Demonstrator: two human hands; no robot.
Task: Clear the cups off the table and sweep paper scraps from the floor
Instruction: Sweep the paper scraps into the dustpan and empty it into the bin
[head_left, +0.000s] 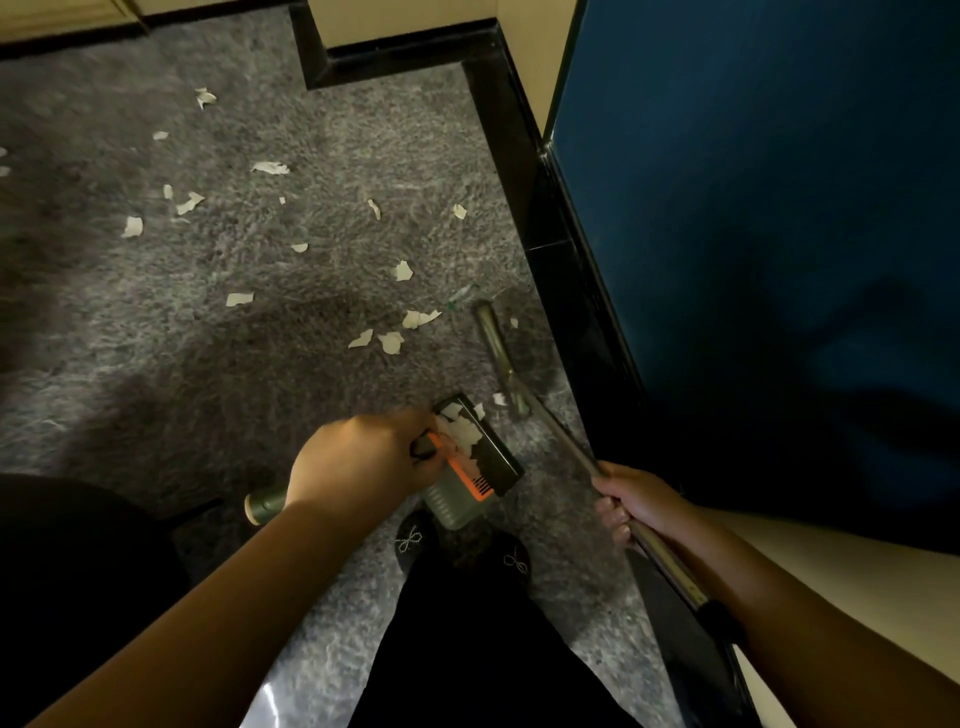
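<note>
A person stands on a grey carpet (260, 322) strewn with torn white paper scraps (240, 299), a dustpan (478, 457) in the left hand (363, 457) and a broom handle (561, 431) gripped in the right hand (639, 506). The dustpan, dark with an orange comb edge, already carries several scraps and hangs just above two dark slippers (415, 540) with bow trim. The broom head (498, 353) rests on the carpet near the black skirting (524, 171), beside a dark blue panel (753, 182). More scraps lie scattered toward the carpet's far left.
</note>
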